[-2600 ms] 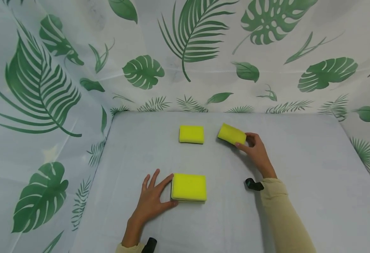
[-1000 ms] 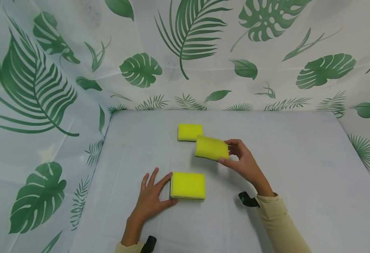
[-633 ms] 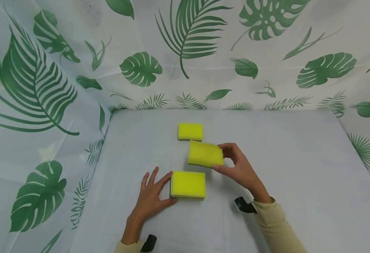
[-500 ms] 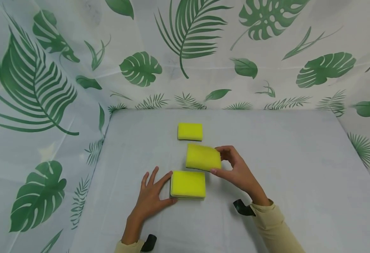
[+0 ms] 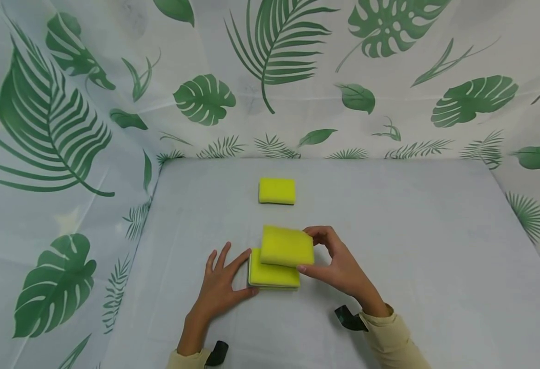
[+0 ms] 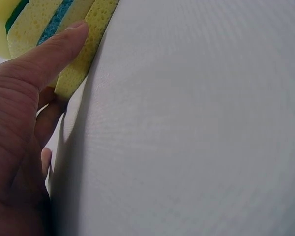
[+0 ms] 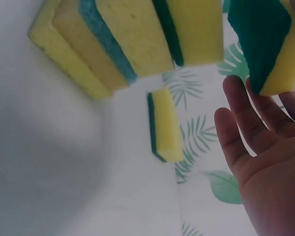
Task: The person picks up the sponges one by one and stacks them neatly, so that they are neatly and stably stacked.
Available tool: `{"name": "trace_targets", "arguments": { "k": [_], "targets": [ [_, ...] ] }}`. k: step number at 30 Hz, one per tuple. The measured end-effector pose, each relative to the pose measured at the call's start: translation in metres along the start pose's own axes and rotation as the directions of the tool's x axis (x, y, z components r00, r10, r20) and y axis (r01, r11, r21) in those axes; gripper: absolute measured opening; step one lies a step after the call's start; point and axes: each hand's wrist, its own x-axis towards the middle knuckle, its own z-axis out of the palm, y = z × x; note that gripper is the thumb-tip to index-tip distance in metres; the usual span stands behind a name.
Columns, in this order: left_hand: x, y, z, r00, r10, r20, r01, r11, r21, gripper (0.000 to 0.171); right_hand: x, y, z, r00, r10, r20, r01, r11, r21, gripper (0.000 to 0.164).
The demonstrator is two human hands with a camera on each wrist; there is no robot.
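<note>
My left hand (image 5: 220,289) steadies a stack of sponges (image 5: 274,278) at its left end, thumb on the near side and index finger at the far left corner. The left wrist view shows the thumb pressed on the layered side of the stack (image 6: 91,49). Between thumb and fingers, my right hand (image 5: 339,269) pinches a yellow sponge (image 5: 286,246) by its right end. That sponge is slightly tilted above the stack, overlapping its back part in the head view. In the right wrist view the held sponge (image 7: 260,44) shows a dark green scouring side facing the stack.
Another yellow sponge (image 5: 276,191) lies farther back on the white table (image 5: 413,230), its dark green side down. Leaf-print cloth (image 5: 297,92) rises behind and at both sides. A black wrist device (image 5: 349,319) sits at the right cuff.
My right hand has brought its sponge from the back right, leftward and toward me, to over the stack. My left hand and the far sponge have stayed in place.
</note>
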Motion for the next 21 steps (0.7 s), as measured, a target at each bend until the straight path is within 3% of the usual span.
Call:
{"name": "trace_targets", "arguments": {
  "k": [7,15,21],
  "targets": [
    [0.000,0.001,0.000,1.000,-0.014,0.016,0.014,1.000,0.002,0.092,-0.003,0.003,0.011,1.000,-0.006,0.029,0.007,1.000,-0.023,0.065],
    [-0.001,0.000,0.002,0.999,0.027,-0.021,-0.026,0.999,0.025,0.090,-0.007,-0.001,0.018,0.999,-0.019,0.046,0.021,0.999,-0.038,0.067],
    [-0.001,0.001,0.001,1.000,0.022,-0.019,-0.021,0.999,0.029,0.089,-0.011,0.000,0.021,0.999,-0.014,0.052,0.016,0.999,-0.046,0.068]
  ]
}}
